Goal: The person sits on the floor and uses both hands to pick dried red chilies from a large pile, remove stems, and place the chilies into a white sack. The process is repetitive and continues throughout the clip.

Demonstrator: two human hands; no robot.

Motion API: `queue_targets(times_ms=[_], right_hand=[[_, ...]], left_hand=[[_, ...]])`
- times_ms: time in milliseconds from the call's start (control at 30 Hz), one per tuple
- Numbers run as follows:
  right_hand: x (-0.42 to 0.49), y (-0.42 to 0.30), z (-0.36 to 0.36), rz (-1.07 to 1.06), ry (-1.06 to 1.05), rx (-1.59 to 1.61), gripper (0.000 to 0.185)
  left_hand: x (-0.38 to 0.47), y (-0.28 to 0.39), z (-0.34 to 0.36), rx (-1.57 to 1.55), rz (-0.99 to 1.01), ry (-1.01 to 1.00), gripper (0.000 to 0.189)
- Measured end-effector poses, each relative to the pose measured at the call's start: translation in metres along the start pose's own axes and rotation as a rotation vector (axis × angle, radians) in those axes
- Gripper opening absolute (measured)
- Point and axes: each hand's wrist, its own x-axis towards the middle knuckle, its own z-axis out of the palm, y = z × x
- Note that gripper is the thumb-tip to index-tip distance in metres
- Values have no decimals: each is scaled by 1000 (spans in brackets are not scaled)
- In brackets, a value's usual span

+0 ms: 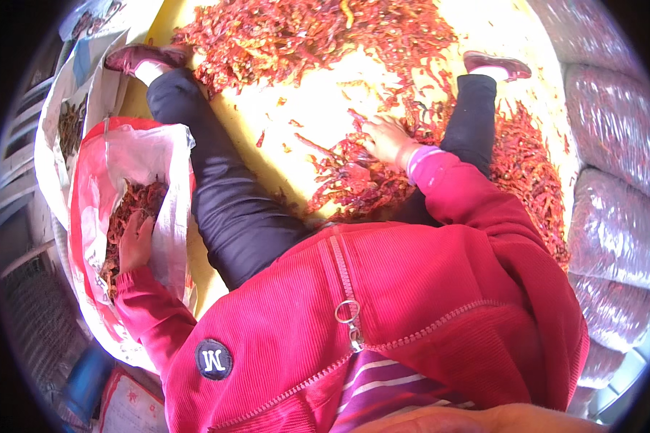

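My left hand [135, 243] reaches into an open woven sack [173, 216] with a white and red side, over dark dried chili peppers [141, 197]; whether its fingers grip any is unclear. Between my spread legs, my right hand [387, 138] rests on a pile of red dried chili peppers [341, 184], palm down, its fingertips among the pods. Whether it holds a pod cannot be told. Glare washes out part of the yellow surface [254, 157] beneath the peppers.
A large heap of red chilies [314, 32] lies beyond my feet, and more chilies [525, 178] lie outside my right leg. Filled clear plastic bags [612, 216] are stacked along the right. Another white sack [51, 140] with dark pods stands at the left, near a blue object [86, 379].
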Motion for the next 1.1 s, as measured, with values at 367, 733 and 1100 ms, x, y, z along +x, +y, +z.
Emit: queue_targets(times_ms=[367,733,1100], right_hand=[[-61,-36,-19,-82,-358,-111,35],[-36,70,-40,183,-158,196,28],[92,110,-83,471,521,243,23]], left_hand=[[-11,33,-8,-181,223,172,33],[20,105,22,-334,414,216,27],[39,154,65,-434,500,-8,19]])
